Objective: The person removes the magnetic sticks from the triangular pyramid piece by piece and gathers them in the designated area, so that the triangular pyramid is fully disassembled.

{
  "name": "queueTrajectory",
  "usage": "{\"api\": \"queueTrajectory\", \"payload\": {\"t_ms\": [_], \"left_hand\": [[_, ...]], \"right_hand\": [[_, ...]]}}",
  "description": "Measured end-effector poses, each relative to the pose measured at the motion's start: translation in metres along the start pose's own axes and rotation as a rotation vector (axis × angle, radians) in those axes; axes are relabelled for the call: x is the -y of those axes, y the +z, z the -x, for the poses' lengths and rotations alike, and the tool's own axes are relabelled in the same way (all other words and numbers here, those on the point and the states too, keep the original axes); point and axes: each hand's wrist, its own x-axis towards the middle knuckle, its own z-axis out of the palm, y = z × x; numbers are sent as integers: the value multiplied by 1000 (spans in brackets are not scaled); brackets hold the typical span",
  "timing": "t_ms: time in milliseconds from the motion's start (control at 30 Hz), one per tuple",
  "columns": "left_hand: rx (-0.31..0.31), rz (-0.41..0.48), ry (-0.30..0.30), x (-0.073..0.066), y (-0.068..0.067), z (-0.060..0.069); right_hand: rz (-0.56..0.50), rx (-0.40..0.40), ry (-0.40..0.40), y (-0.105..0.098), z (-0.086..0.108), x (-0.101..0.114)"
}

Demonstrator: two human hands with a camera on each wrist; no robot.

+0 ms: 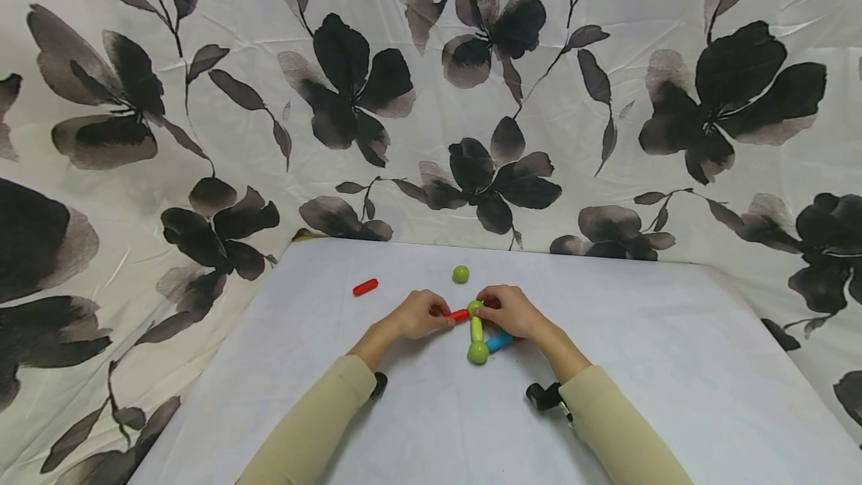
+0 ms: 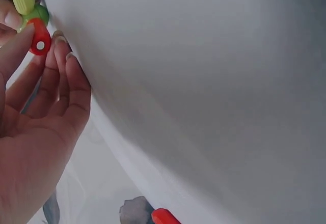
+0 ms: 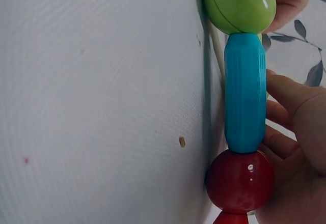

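My left hand (image 1: 419,314) pinches a red rod (image 1: 459,316) between thumb and fingers. Its hole-tipped end (image 2: 41,47) faces the left wrist camera, and the other end meets a green ball (image 1: 474,307). Thumb and fingers of my right hand (image 1: 515,310) hold that ball. From it a yellow-green rod (image 1: 477,329) runs to a nearer green ball (image 1: 478,352). A blue rod (image 3: 245,92) joins this second ball to a dark red ball (image 3: 240,181), below which another red piece (image 3: 232,218) shows. In the head view my right hand hides the red ball.
A loose red rod (image 1: 365,287) lies at the back left of the white table (image 1: 640,365). A separate green ball (image 1: 461,274) sits beyond my hands. Behind the table's far edge hangs a flowered cloth (image 1: 417,126).
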Motion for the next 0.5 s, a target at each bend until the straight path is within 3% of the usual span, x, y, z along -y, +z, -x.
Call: {"api": "queueTrajectory", "payload": {"t_ms": [200,500], "left_hand": [[16,6,42,5,-3,2],[75,60,10,6,-6,7]], "right_hand": [[-2,2,-7,1,1,5],[20,1,-9,3,1,6]]}}
